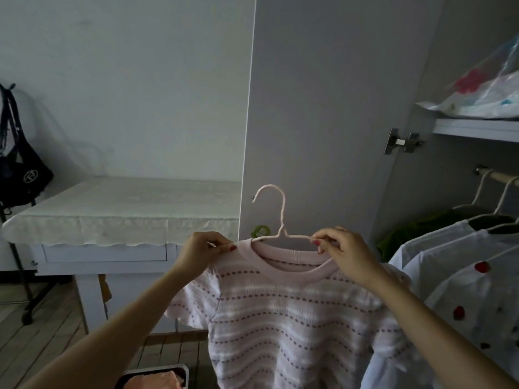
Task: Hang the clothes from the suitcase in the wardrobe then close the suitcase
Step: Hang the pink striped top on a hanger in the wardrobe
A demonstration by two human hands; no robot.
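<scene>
A pink striped knit top (283,318) hangs on a pale pink hanger (276,211) held up in front of the open wardrobe door (323,108). My left hand (207,249) pinches the top's left shoulder at the collar. My right hand (342,249) pinches the right shoulder and the hanger's arm. The hanger's hook points left and is free of the wardrobe rail (498,176), which lies off to the right. A corner of the open suitcase (165,373) shows at the bottom, with pink clothing (157,382) inside.
White garments with red spots (460,279) and a green one (404,234) hang on the rail. A shelf above holds a plastic-wrapped bundle (483,91). A cloth-covered table (120,211) stands at left, with a black bag (19,169) on a stand. The floor is wooden.
</scene>
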